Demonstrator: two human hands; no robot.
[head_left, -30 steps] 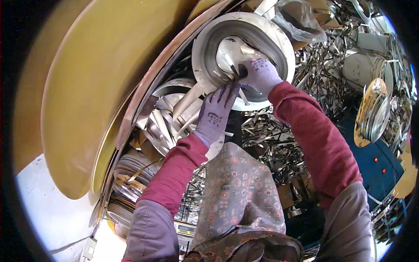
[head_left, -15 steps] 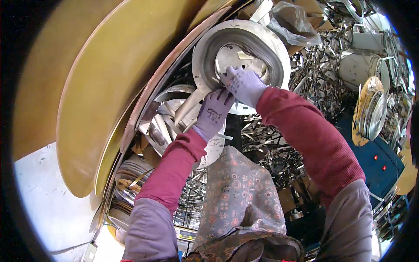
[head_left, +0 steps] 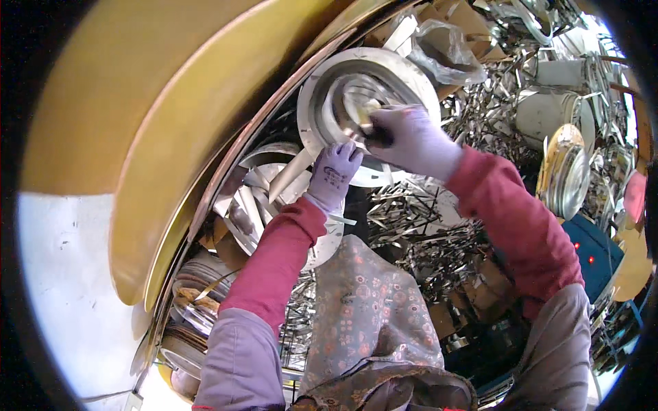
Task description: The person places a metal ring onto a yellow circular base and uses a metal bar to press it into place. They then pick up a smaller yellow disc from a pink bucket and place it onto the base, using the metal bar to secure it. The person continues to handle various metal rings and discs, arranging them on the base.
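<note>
A round metal dish with a wide pale rim (head_left: 426, 92) lies ahead of me, a smaller pale disc (head_left: 358, 92) blurred inside it. My left hand (head_left: 332, 179), in a pale lilac glove, has its fingers curled over the dish's near rim. Over the dish's right side is my right hand (head_left: 417, 140), gloved alike and smeared by motion. Its fingers are curled together, with a dark patch under them; whatever they may grip is hidden. To the left of the left hand, more bent metal pieces and a flat strip (head_left: 290, 175) lie in a heap.
Large curved yellowish sheets (head_left: 164, 137) stand along the left. Thin metal scrap strips (head_left: 418, 219) cover much of the right side. A clear plastic bag (head_left: 445, 58) lies beyond the dish. Stacked discs (head_left: 569, 175) and a dark blue panel (head_left: 593, 257) are at the right.
My right hand has moved right, from the dish's middle toward its right side, its fingers now curled. The left hand stays at the near rim. The whole view has shifted slightly.
</note>
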